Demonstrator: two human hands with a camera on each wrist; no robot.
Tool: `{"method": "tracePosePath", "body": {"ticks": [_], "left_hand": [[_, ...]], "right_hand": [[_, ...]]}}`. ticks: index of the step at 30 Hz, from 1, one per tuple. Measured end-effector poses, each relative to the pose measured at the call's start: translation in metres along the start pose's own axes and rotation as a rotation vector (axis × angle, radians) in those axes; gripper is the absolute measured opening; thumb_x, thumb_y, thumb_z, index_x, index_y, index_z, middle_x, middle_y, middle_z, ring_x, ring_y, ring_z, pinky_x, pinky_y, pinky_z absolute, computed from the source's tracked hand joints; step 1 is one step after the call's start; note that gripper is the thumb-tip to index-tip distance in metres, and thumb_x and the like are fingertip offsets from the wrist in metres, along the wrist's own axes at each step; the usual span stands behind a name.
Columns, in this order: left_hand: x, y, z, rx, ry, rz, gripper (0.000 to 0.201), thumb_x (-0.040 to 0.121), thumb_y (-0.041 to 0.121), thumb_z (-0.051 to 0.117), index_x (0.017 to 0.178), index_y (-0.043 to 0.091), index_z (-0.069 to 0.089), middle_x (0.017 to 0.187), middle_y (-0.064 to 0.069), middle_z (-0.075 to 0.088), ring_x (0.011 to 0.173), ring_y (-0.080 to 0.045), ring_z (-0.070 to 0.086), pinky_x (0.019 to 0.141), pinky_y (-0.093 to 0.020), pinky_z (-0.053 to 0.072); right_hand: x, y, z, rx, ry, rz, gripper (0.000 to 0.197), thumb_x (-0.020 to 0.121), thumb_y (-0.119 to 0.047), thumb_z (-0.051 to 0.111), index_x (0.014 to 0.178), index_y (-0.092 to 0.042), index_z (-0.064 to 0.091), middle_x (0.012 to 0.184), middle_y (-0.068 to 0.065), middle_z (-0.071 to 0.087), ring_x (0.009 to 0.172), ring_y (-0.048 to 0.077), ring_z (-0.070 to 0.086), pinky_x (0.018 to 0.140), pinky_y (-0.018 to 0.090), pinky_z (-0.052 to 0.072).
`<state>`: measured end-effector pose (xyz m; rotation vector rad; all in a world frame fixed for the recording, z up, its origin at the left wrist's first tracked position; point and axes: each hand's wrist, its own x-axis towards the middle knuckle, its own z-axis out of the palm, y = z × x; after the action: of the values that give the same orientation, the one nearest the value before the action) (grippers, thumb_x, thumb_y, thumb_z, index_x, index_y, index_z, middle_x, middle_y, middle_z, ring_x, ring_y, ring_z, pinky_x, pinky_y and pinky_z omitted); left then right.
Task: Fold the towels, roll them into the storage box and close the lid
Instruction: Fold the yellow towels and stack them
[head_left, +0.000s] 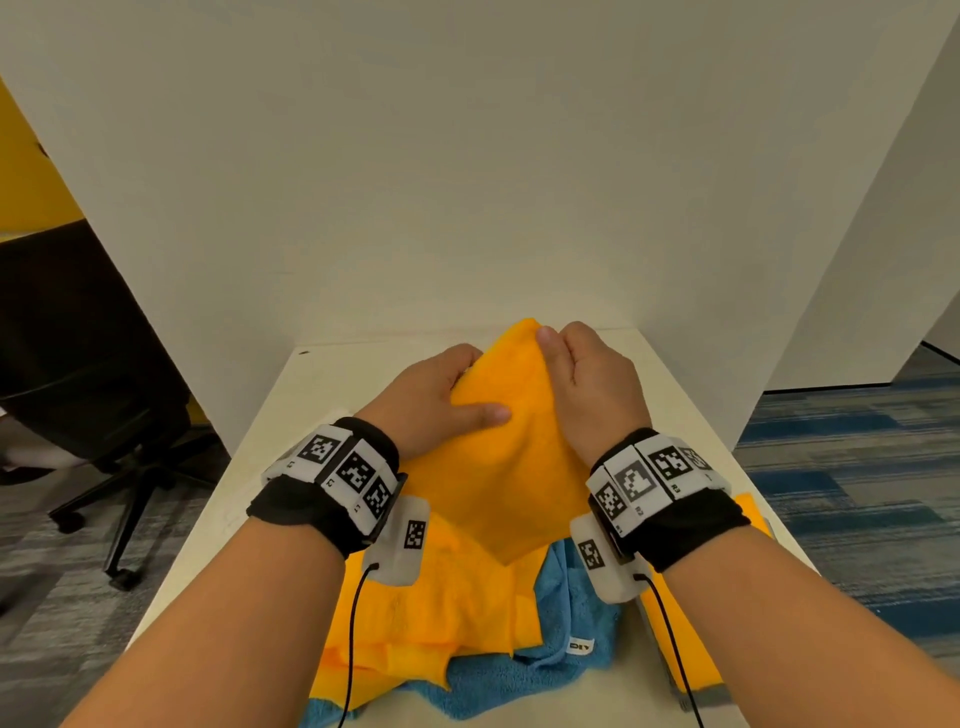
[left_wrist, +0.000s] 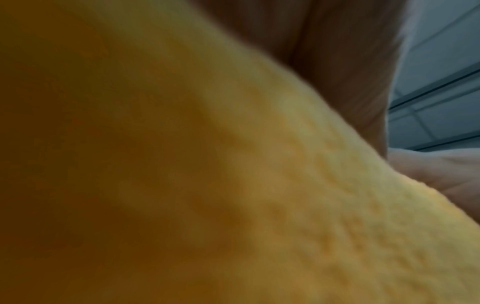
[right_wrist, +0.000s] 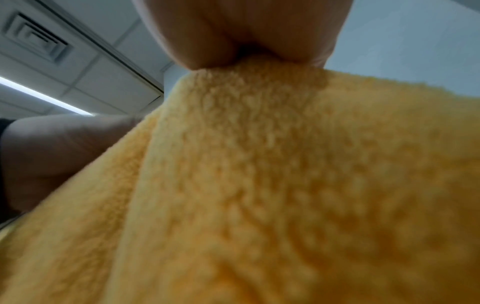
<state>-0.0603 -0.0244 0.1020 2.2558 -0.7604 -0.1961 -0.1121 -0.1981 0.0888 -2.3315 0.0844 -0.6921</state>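
Both hands hold up an orange towel (head_left: 511, 457) above the table, its lower corner hanging down to a point. My left hand (head_left: 447, 397) grips its left edge, thumb laid across the front. My right hand (head_left: 582, 364) pinches the top right edge; the right wrist view shows the pinched orange towel (right_wrist: 259, 164) running up into the fingers (right_wrist: 207, 41). The left wrist view is filled with blurred orange towel (left_wrist: 233, 185). More orange cloth (head_left: 415, 613) and a blue towel (head_left: 561, 618) lie crumpled on the table below. No storage box is in view.
The white table (head_left: 311, 405) is narrow, walled by white panels behind and at the right. A black office chair (head_left: 93, 374) stands on the floor to the left. Blue patterned carpet (head_left: 857, 467) lies to the right. A grey edge (head_left: 711, 693) shows under orange cloth at the right.
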Motion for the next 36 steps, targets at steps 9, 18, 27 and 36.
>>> {"method": "tracePosePath", "body": {"ticks": [9,18,27,36], "left_hand": [[-0.001,-0.037,-0.012,0.054,0.118,-0.123,0.037,0.094,0.036,0.057,0.093,-0.001,0.063,0.081,-0.009,0.058,0.075,-0.019,0.051,0.065,-0.024,0.037],[0.002,-0.029,-0.008,-0.431,0.380,-0.256,0.034,0.102,0.042,0.033,0.124,0.021,0.048,0.108,-0.003,0.056,0.097,-0.020,0.056,0.085,-0.036,0.048],[0.006,-0.031,0.000,-0.248,0.608,-0.126,0.025,0.104,0.034,0.032,0.109,0.015,0.048,0.077,0.001,0.048,0.067,-0.010,0.045,0.060,-0.025,0.037],[0.006,-0.039,0.020,-0.188,0.571,-0.112,0.026,0.104,0.033,0.033,0.114,0.015,0.049,0.077,0.005,0.048,0.069,-0.006,0.045,0.061,-0.025,0.034]], "right_hand": [[0.006,0.018,-0.012,0.061,0.202,0.195,0.039,0.101,-0.045,0.030,0.072,-0.019,0.036,0.066,-0.004,0.043,0.058,0.006,0.039,0.051,0.024,0.027],[-0.002,0.010,-0.003,0.135,0.081,0.192,0.038,0.098,-0.047,0.038,0.086,-0.012,0.042,0.068,-0.004,0.041,0.059,0.007,0.039,0.052,0.019,0.029],[-0.009,0.006,0.006,0.193,0.171,0.231,0.031,0.102,-0.038,0.032,0.088,-0.012,0.039,0.066,-0.003,0.039,0.055,0.009,0.037,0.046,0.013,0.034],[-0.024,0.022,0.010,0.122,0.194,0.306,0.030,0.103,-0.036,0.032,0.089,-0.010,0.040,0.067,-0.002,0.039,0.056,0.009,0.036,0.045,0.016,0.029]]}}
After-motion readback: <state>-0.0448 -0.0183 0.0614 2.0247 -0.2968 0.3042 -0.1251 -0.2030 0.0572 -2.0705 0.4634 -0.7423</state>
